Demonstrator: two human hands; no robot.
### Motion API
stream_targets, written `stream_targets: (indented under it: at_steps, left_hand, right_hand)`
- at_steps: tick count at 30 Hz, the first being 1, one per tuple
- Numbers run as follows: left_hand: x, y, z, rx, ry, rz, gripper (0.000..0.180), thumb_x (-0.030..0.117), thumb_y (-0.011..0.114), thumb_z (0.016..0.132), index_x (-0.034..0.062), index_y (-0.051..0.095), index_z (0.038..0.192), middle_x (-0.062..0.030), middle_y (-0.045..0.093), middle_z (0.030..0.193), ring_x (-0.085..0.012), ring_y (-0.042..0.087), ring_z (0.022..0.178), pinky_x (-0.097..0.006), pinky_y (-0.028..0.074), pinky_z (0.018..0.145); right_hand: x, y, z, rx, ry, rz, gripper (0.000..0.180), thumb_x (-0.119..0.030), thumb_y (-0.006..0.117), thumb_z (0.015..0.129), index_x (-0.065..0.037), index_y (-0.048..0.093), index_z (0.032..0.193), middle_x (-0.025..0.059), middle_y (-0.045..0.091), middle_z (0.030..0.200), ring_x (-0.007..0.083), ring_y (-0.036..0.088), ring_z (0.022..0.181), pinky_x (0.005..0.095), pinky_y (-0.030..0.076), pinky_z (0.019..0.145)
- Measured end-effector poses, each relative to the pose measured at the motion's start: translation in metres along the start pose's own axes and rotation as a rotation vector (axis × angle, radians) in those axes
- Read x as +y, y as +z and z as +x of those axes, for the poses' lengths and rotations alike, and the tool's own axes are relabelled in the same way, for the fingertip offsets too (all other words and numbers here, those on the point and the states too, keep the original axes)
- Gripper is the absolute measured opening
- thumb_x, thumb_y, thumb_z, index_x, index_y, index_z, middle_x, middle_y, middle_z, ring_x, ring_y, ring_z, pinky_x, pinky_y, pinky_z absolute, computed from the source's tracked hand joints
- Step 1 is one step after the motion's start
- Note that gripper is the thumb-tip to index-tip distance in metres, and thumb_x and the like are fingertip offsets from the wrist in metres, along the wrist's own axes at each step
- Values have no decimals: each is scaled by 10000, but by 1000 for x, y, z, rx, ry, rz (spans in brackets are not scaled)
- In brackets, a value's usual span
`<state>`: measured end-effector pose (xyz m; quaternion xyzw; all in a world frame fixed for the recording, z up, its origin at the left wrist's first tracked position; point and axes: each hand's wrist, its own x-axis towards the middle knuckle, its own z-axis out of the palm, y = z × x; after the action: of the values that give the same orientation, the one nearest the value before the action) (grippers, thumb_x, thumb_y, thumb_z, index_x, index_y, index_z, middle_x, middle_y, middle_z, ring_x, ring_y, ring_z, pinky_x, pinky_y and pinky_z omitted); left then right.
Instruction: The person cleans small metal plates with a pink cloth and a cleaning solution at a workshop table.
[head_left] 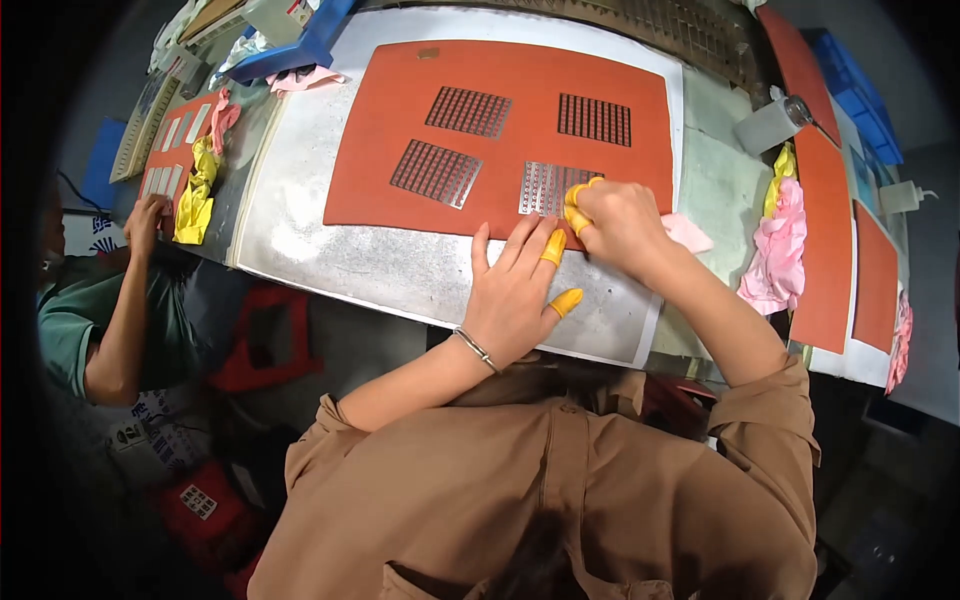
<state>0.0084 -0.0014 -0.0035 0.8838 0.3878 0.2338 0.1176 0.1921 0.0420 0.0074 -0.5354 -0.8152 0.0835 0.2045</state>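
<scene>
A perforated metal sheet [552, 180] with rows of small cut-outs lies near the front edge of an orange-red mat [370, 130]. My left hand [510, 290] lies flat with its fingers stretched out, the fingertips at the sheet's near edge. Yellow finger cots cover its thumb and one finger. Over the sheet's right corner, my right hand [625, 222] is closed, its fingers curled and also in yellow cots. What it pinches is hidden. Three darker perforated sheets lie around the first: a back-left sheet [468, 111], a front-left sheet [436, 173] and a back-right sheet [595, 119].
Right of the mat are a pink cloth [775, 250], a clear bottle [770, 125] and another orange mat [822, 250]. A blue tray [300, 45] stands back left. At the left a co-worker's hand [147, 220] is beside a yellow cloth [197, 195]. A red stool [265, 335] stands below.
</scene>
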Motion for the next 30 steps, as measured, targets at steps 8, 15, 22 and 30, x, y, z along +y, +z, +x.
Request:
stream_targets:
  at_steps: [8,15,22,30]
  left_hand:
    - [1,0,-1,2,10,-17,506,333,628,777,-13,519,1130,-131,456,1307,-273,392,1246,-540,183,999]
    - [0,-1,-2,4,5,-1,520,330,628,778,-8,513,1155,-124,453,1311,-267,399,1240,-530,185,998]
    - [0,0,3,-22,-3,-12,522,316,639,771,7,506,1170,-107,444,1329,-253,397,1244,-530,184,1002]
    - [1,-17,3,-114,12,-49,576,306,657,755,-3,485,1210,-126,418,1344,-281,376,1254,-560,159,1013]
  right_hand:
    - [-2,-2,-3,-11,33,37,61,-92,604,701,-34,599,681,141,588,658,331,569,593,442,436,517]
    - [1,-10,7,-88,-27,50,82,-101,601,708,-27,584,679,133,584,649,330,568,601,431,445,532]
    - [15,-29,6,-122,-128,228,89,-97,616,745,-11,609,766,130,597,693,282,573,600,377,446,530]
    - [83,-185,-36,185,563,194,132,-51,572,749,40,617,833,60,581,687,104,526,625,260,419,567]
